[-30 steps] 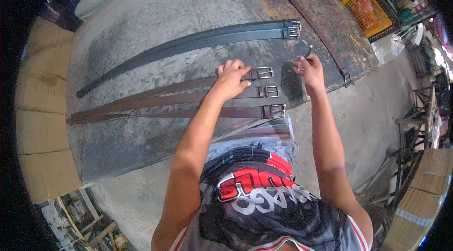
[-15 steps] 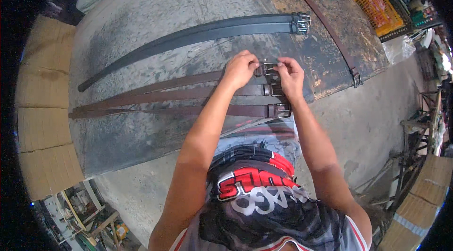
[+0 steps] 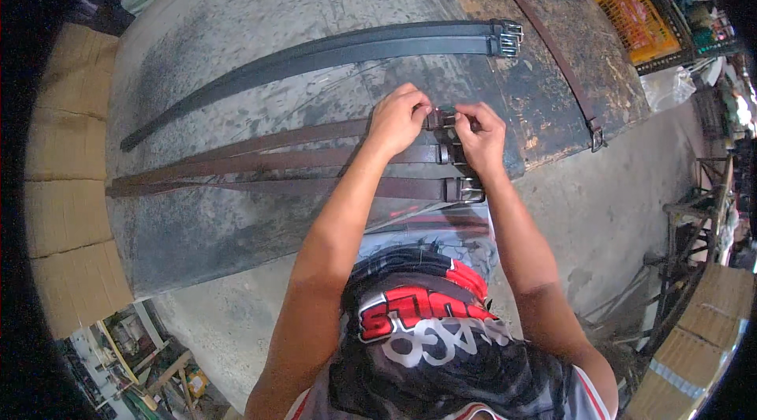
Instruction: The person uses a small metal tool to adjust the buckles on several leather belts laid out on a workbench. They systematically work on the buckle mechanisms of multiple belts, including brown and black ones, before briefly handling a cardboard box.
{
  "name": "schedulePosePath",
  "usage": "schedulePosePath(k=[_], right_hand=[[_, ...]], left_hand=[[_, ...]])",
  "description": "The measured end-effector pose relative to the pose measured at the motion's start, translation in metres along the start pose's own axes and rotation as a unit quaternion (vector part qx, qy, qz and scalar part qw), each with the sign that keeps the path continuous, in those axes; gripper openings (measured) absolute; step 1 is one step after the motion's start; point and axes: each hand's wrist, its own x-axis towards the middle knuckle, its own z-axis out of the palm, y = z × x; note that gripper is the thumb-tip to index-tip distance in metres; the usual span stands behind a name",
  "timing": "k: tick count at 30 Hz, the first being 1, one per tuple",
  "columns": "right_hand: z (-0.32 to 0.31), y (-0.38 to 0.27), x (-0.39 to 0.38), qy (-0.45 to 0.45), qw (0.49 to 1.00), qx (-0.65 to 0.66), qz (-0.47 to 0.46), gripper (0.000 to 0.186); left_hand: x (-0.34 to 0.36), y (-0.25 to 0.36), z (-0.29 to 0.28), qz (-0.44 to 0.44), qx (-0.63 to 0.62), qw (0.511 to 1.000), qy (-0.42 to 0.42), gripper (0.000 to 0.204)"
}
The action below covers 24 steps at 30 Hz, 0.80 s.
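Note:
My left hand [image 3: 402, 120] pinches the top brown belt [image 3: 315, 135] just left of its silver buckle [image 3: 446, 117]. My right hand [image 3: 479, 134] is closed at that buckle's right end; what lies between its fingertips is hidden. Two more brown belts lie below, a middle one [image 3: 331, 155] and a lower one [image 3: 347, 187], buckles to the right, partly behind my right hand for the middle one. Above my hands, two black belts [image 3: 355, 48] lie side by side on the worn grey board [image 3: 236, 246], their buckles at the right.
A single brown belt [image 3: 544, 41] runs down the board's darker right section. Beyond it are a yellow crate [image 3: 637, 19] and clutter. Folded cardboard [image 3: 67, 152] lines the left, more cardboard [image 3: 698, 333] stands at lower right, and concrete floor [image 3: 591, 207] shows beside the board.
My right hand has moved left to the top brown belt's buckle; the small curved piece it held is now hidden. My left hand shifted slightly right and up, its fingers drawing together.

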Motion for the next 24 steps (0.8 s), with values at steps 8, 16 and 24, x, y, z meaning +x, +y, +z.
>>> schedulePosePath(k=[8,16,24], right_hand=[[0.001,0.0,0.002,0.001,1.0,-0.008,-0.028,0.012],[0.001,-0.001,0.001,0.0,0.999,-0.016,-0.035,0.012],[0.002,0.011,-0.001,0.012,1.0,0.014,0.004,0.012]], left_hand=[[0.0,-0.001,0.0,-0.013,0.004,1.0,-0.009,0.008],[0.0,-0.001,0.001,-0.013,-0.002,1.0,-0.001,0.008],[0.001,-0.008,0.006,-0.016,-0.002,0.995,0.095,0.012]])
